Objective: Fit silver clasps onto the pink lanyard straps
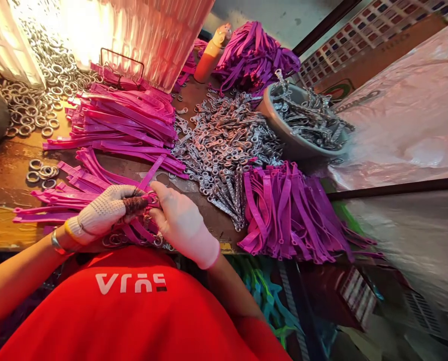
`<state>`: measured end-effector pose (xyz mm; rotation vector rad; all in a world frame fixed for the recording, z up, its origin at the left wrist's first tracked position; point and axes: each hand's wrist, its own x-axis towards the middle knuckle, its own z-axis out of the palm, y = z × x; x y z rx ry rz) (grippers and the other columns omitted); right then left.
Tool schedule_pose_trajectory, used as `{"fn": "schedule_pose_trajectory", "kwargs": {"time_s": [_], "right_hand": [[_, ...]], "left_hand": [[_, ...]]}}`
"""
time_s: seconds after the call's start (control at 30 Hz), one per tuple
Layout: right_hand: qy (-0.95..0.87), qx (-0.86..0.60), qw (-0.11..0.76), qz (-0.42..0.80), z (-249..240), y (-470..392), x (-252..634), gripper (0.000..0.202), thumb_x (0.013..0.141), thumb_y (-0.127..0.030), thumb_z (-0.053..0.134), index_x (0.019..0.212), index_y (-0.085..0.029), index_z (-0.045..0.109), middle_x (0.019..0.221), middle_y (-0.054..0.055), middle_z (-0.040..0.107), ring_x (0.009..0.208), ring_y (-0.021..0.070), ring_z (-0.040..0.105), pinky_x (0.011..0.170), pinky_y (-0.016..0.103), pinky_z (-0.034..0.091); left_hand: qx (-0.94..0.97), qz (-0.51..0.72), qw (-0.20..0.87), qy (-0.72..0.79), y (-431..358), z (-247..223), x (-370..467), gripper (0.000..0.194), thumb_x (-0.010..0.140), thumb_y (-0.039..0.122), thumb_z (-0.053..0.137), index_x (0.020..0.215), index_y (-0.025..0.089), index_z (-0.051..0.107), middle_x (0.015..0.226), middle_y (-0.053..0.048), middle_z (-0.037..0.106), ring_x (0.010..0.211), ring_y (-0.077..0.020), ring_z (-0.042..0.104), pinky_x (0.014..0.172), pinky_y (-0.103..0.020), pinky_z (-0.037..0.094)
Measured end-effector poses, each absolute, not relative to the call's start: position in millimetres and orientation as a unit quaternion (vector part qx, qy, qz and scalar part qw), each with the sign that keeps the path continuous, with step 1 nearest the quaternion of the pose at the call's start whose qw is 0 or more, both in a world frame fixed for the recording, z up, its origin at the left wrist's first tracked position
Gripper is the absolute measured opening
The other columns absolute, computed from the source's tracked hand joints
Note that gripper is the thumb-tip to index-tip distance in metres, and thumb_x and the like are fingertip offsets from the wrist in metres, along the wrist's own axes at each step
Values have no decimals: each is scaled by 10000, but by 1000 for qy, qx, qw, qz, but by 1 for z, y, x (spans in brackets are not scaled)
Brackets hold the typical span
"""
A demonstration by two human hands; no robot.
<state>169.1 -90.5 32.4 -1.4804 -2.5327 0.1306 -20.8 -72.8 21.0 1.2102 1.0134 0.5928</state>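
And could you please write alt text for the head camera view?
A person's gloved left hand and right hand meet at a pink strap above a workbench. Around them lie more pink straps, purple straps, metal rings and metal links beside a grey bucket.

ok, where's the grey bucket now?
Head view, right of centre: the grey bucket sits just right of the metal links, beyond the near-right bundle of purple straps.

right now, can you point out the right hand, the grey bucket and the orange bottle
Right hand (186, 223), head view: back of the glove.
Grey bucket (279, 125), head view: outer wall near the rim.
Orange bottle (206, 61), head view: middle of its body.
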Motion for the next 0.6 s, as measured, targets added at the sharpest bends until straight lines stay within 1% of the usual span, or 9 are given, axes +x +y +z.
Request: {"fn": "schedule_pose_trajectory", "kwargs": {"time_s": [0.07,0.17,0.3,0.4,0.5,0.57,0.6], "right_hand": [[-859,-498,93,75,32,-90,171,462,947,-251,550,1382,-117,470,1021,125,706,886,263,632,728,352,438],[-867,-486,81,66,28,-89,174,391,958,-236,519,1328,-112,527,887,94,725,776,237,644,666,331,405],[-905,-418,79,4,20,-88,176,297,991,-230,417,1166,-93,614,711,64,677,618,205,575,582,338,307],[-915,-393,85,-30,17,-86,175,264,998,-207,399,1102,-111,622,674,45,647,579,186,524,562,342,248],[-916,-384,93,-65,18,-81,176,229,1003,-217,415,1072,-126,613,643,26,614,547,170,472,555,342,206],[-921,-368,106,-75,19,-78,179,247,1026,-304,431,1045,-131,606,610,11,586,534,163,452,555,343,189],[-921,-363,113,-81,19,-77,181,287,1035,-365,436,1039,-131,602,605,9,581,534,161,449,555,343,183]], "left_hand": [[526,266,662,463,-77,23,-19,324,883,449,610,748,156,589,596,16,497,511,-93,380,455,-206,289],[553,246,641,472,-80,26,-17,351,892,463,599,731,152,589,605,15,499,516,-90,374,457,-205,285],[592,236,608,472,-78,22,-16,338,869,426,614,682,144,590,625,8,515,550,-99,396,488,-211,308],[614,240,586,471,-75,19,-16,311,871,398,598,699,139,604,634,3,540,561,-106,419,498,-215,317],[654,225,560,457,-71,25,-21,305,896,376,547,751,125,642,692,-18,618,614,-132,508,550,-223,405],[707,192,526,432,-66,38,-29,271,896,318,514,814,119,680,800,-35,694,716,-160,591,661,-244,485],[740,170,499,419,-63,46,-35,249,887,267,495,869,125,699,873,-34,723,776,-167,622,726,-251,505]]}}
